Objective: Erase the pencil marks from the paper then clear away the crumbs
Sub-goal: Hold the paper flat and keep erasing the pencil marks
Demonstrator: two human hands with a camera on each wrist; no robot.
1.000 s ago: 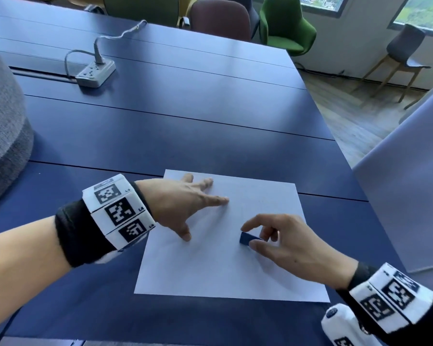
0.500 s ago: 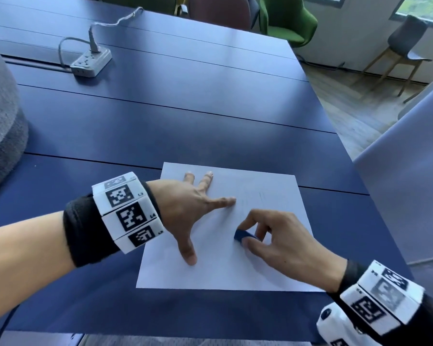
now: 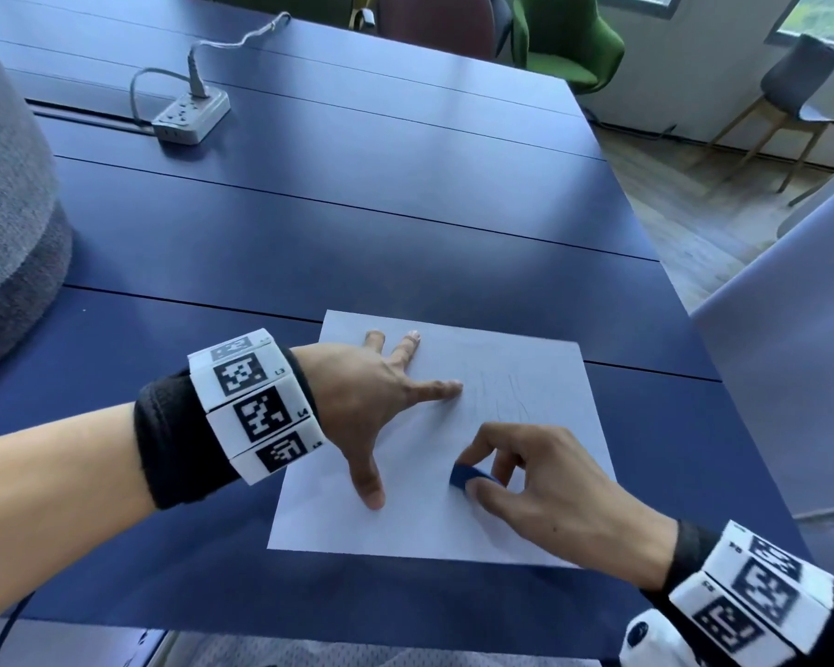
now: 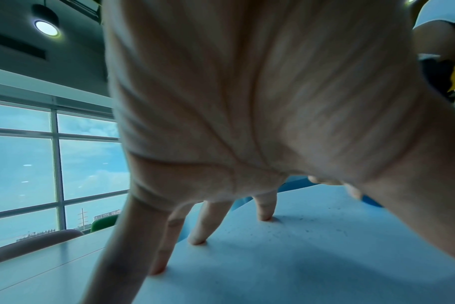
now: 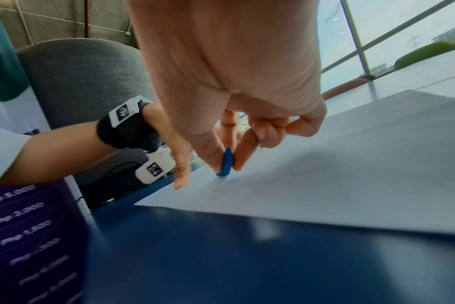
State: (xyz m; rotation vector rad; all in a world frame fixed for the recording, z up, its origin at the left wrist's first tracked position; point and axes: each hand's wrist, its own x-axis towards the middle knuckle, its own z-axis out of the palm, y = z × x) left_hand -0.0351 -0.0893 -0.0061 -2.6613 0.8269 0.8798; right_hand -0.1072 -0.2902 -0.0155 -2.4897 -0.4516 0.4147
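While the right hand [image 3: 545, 483] pinches a small blue eraser [image 3: 465, 475] between thumb and finger, the head view shows a white paper [image 3: 526, 377] under it on a dark blue table [image 3: 357, 223]. Just left of the pinch, the left hand [image 3: 371, 392] lies flat with fingers spread wide, holding nothing, pressing the paper down. Thin pencil marks [image 3: 506, 392] sit a little past the eraser, near the left pointing finger. Far beyond the pinch are a grey power strip [image 3: 191, 115] with a cord, a green chair [image 3: 569, 45] and a grey chair [image 3: 800, 89] on a wood floor.

From the left wrist, the left hand [image 4: 247, 102] fills most of the view and its fingertips [image 4: 196, 239] touch the paper [image 4: 299, 257]. Tiny dark crumbs [image 4: 312, 228] are dotted on the sheet. Big windows [image 4: 39, 164] and a round ceiling light [image 4: 46, 27] show behind.

From the right wrist, the right hand [image 5: 234, 82] holds the eraser [image 5: 226, 163] standing up on its thin edge, long side pointing up, bottom tip touching the paper [image 5: 351, 164]. Its other fingers are curled in. The left hand's thumb [image 5: 181, 170] is just beside the eraser, and a grey seat back [image 5: 78, 82] stands behind
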